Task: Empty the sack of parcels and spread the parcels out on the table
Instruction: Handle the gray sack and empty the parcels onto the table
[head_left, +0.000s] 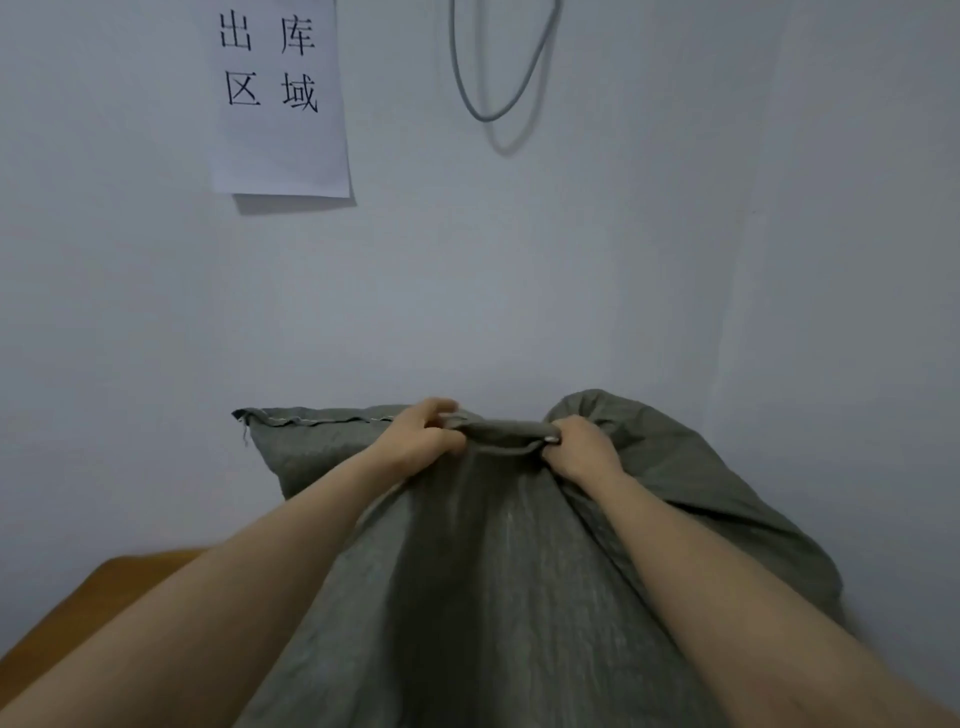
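A large grey-green woven sack (493, 571) fills the lower middle of the view, lifted up in front of the wall. My left hand (421, 439) grips the sack's bunched top edge with curled fingers. A short way to the right, my right hand (579, 447) grips the same edge. The cloth between the two hands is pulled taut. A stitched seam runs along the sack's upper left corner. No parcels can be seen; the sack hides whatever is inside it.
A brown wooden table (104, 587) shows at the lower left, mostly hidden by my left arm and the sack. A plain pale wall stands close behind, with a printed paper sign (280, 98) and a hanging grey cable loop (498, 67).
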